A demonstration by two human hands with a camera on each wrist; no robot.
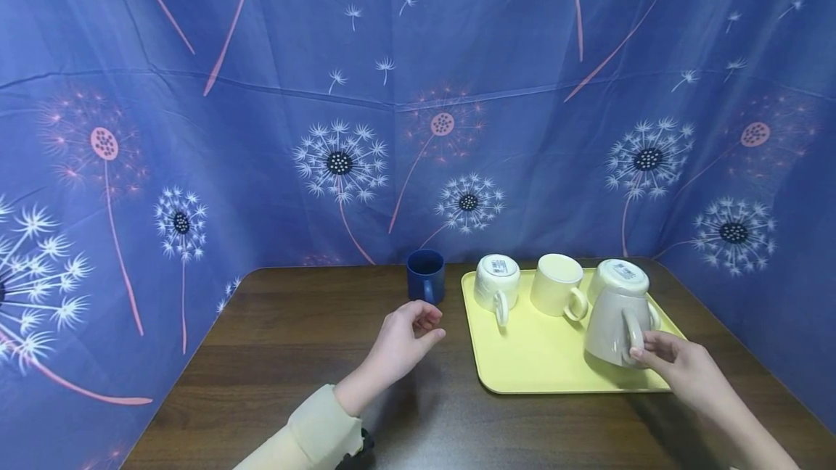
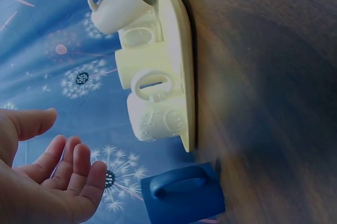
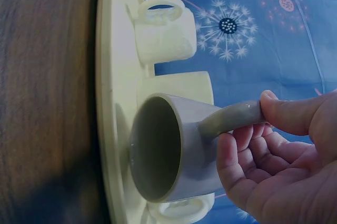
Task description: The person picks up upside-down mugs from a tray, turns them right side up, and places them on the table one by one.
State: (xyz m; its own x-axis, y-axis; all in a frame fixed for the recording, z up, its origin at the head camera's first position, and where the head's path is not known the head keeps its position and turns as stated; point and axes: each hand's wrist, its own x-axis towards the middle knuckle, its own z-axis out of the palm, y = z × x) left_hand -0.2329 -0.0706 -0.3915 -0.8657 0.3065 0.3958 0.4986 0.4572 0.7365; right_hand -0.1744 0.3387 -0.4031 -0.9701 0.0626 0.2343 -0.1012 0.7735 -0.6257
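My right hand (image 1: 686, 372) pinches the handle of a grey mug (image 1: 610, 328) between thumb and fingers. That mug is upside down and tilted, its mouth facing the yellow tray (image 1: 522, 361), with a shadow on the tray below it. In the right wrist view the dark inside of the grey mug (image 3: 200, 176) shows. My left hand (image 1: 401, 339) hovers over the table, fingers loosely bent and holding nothing. Just beyond it stands a dark blue mug (image 1: 418, 289), upright, its handle towards me.
Along the tray's back stand three upside-down mugs: a white one (image 1: 490, 285) at left, a cream one (image 1: 551, 289) in the middle, and a white one (image 1: 630, 278) partly hidden behind the grey mug. A blue dandelion-print cloth (image 1: 522, 165) hangs behind the brown wooden table (image 1: 294, 347).
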